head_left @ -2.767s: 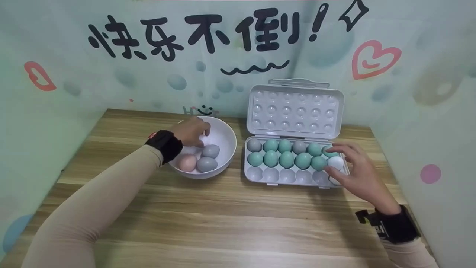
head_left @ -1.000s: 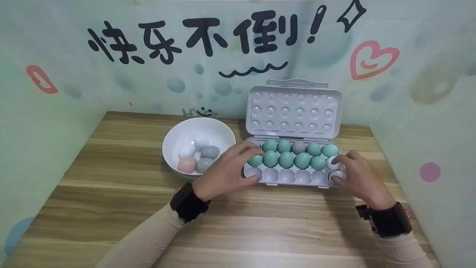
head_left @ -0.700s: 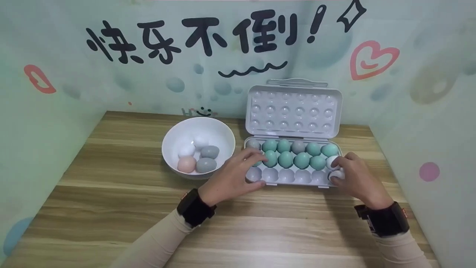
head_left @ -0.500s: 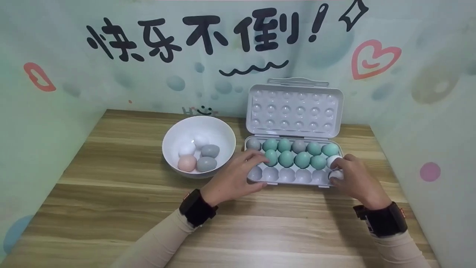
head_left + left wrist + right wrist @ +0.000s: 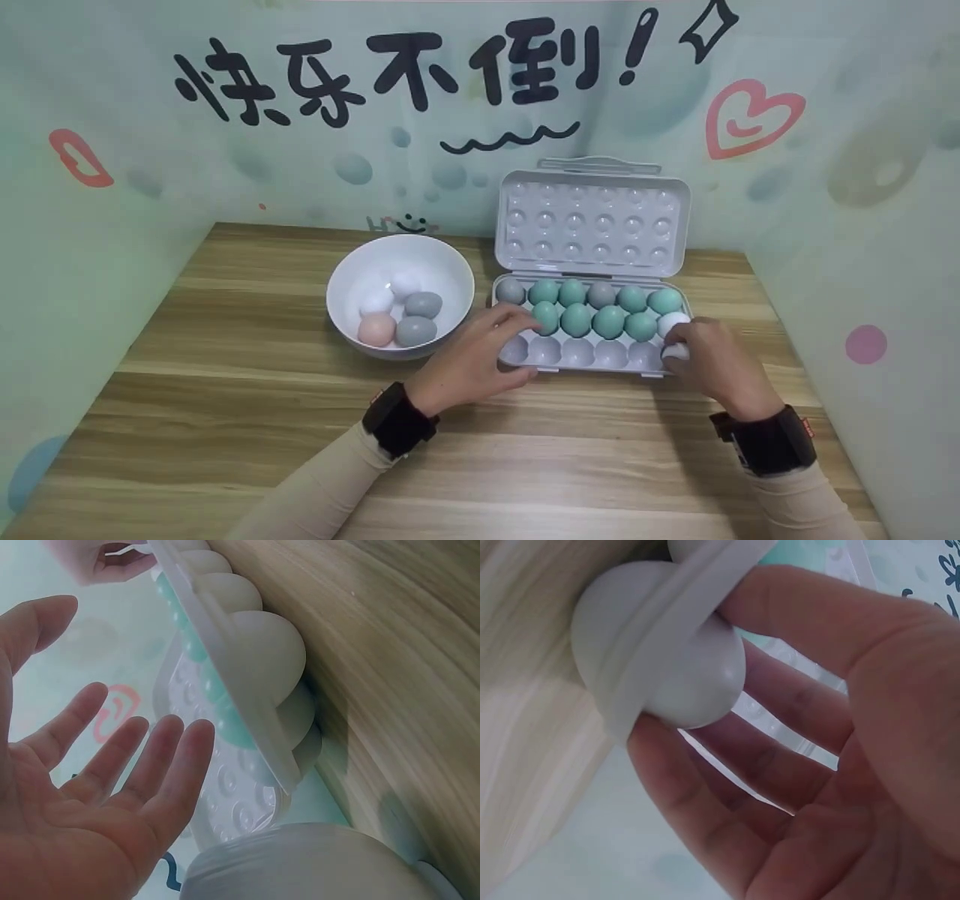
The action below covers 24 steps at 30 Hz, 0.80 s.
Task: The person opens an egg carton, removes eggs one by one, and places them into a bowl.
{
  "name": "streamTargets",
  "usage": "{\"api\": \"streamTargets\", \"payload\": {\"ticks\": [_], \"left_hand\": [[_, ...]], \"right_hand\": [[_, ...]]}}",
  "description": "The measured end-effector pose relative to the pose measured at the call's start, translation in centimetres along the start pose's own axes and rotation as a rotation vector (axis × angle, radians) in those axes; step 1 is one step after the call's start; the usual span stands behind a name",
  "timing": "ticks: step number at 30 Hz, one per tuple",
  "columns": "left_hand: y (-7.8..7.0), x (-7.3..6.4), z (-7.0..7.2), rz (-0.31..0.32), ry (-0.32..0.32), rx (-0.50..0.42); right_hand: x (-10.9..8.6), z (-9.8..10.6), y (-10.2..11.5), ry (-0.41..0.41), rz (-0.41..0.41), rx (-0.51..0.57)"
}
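Observation:
In the head view, an egg box (image 5: 592, 364) stands with its lid raised. Two rows hold mostly green eggs (image 5: 577, 320), with two grey ones and one white egg (image 5: 673, 324) at the right end. My right hand (image 5: 724, 367) pinches another white egg (image 5: 705, 682) in the front right cup between thumb and fingers. At the box's left end my left hand (image 5: 469, 367) hovers with fingers spread and nothing in it; the left wrist view shows its bare palm (image 5: 82, 825). It hides the leftmost second-row egg in the head view.
Left of the box, a white bowl (image 5: 442, 259) holds two white eggs, a pink egg (image 5: 376, 330) and two grey eggs (image 5: 416, 331). A printed cloth (image 5: 300, 180) hangs behind the wooden table (image 5: 225, 390).
My left hand has left the bowl and come to the box's left end. My right hand has come forward from the rear right corner and its fingers have closed round the front white egg.

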<state>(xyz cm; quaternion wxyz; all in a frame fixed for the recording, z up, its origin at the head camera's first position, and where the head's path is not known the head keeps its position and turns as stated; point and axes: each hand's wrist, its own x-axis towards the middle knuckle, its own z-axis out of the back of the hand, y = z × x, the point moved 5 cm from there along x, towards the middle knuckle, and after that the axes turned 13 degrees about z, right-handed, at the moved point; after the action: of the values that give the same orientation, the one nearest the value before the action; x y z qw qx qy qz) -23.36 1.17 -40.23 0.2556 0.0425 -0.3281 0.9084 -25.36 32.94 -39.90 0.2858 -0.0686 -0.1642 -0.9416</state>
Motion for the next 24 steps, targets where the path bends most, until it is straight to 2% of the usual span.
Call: {"api": "streamTargets", "payload": {"ticks": [11, 16, 20, 24], "left_hand": [[0.3, 0.1, 0.3, 0.057, 0.018, -0.032], [0.3, 0.3, 0.6, 0.037, -0.016, -0.036], [0.1, 0.5, 1.1, 0.012, -0.063, -0.055], [-0.1, 0.6, 1.9, -0.004, -0.11, -0.086]], "right_hand": [[0.0, 0.4, -0.2, -0.041, 0.05, -0.013], [0.0, 1.8, 0.1, -0.131, 0.069, -0.011], [0.2, 2.7, 0.6, -0.19, 0.06, 0.066], [1.0, 2.9, 1.7, -0.212, 0.017, 0.23]]}}
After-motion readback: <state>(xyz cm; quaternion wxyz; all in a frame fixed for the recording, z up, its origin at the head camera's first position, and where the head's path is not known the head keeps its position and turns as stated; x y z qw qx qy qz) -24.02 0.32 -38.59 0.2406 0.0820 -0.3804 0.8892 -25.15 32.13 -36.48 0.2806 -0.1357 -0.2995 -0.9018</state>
